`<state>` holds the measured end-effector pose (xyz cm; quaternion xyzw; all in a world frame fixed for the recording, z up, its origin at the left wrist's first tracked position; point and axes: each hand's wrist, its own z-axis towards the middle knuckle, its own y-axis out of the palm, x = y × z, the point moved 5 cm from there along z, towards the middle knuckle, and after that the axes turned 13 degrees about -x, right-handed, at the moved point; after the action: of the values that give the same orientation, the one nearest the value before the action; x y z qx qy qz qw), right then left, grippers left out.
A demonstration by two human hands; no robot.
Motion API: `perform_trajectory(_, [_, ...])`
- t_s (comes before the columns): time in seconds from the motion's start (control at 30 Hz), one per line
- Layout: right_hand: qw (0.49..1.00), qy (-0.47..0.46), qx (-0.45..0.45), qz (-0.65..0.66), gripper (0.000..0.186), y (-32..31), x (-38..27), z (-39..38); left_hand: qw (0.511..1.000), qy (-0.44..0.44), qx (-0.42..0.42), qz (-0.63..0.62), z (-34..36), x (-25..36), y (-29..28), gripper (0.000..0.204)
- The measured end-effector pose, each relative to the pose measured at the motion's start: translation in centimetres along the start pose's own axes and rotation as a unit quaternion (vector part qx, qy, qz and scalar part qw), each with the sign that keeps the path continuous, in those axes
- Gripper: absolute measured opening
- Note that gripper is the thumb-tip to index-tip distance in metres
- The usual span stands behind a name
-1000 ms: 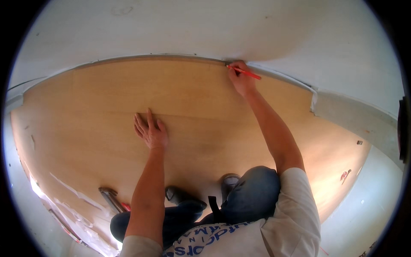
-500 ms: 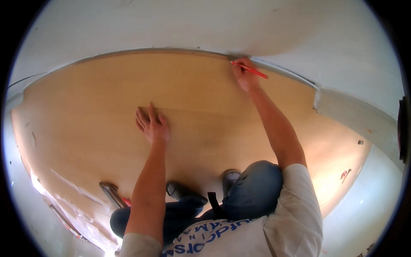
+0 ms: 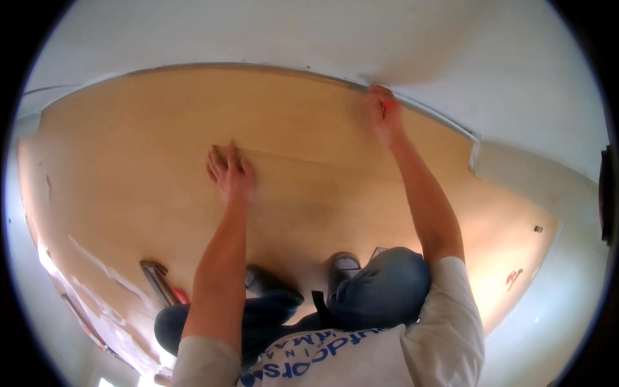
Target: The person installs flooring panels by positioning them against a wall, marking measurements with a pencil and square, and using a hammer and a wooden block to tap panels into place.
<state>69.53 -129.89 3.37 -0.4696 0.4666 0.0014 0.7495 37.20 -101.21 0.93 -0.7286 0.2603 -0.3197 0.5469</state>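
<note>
My left hand [image 3: 233, 184] lies on a light wood-coloured floor plank [image 3: 284, 109] with its fingers spread, beside the end of a seam between boards. Up by the wall, my right hand [image 3: 389, 128] is closed round a red pencil [image 3: 385, 103]. The pencil is blurred and seen almost end-on, so its tip is hard to make out. The fingers of that hand reach to the narrow dark gap [image 3: 360, 87] between the flooring and the wall's foot.
A pale wall [image 3: 213, 35] curves along the far side, with a jutting corner [image 3: 476, 155] at the right. Beside my left knee lies a dark long tool [image 3: 157, 282] with a red part. A small red-handled tool [image 3: 513, 278] and a small dark block [image 3: 538, 228] lie at the right.
My right hand has shifted slightly right and down along the wall, and the pencil has turned from lying crosswise to nearly end-on. My left hand stays on the plank while the view shifts a little.
</note>
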Motion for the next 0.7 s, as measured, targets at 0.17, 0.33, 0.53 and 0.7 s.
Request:
perform_trajectory(0.17, [0.911, 0.208, -0.266, -0.237, 0.052, 0.2, -1.3, 0.0, 0.999, -0.020, -0.034, -0.015, -0.4, -0.4, -0.7, 0.058])
perform_trajectory(0.33, [0.854, 0.253, -0.354, -0.285, 0.049, -2.7, -1.0, 1.9, 0.977, -0.010, -0.109, -0.184, -1.1, -0.6, 0.4, 0.064])
perform_trajectory(0.53, [0.852, 0.205, -0.446, -0.181, 0.032, -4.9, -12.4, 0.9, 0.642, -0.157, -0.183, -0.728, -10.1, -4.5, 5.2, 0.076])
perform_trajectory(0.7, [0.869, 0.012, -0.431, -0.242, 0.022, -5.4, -22.3, -6.7, 0.402, -0.173, -0.250, -0.864, -11.3, 5.1, 5.2, 0.093])
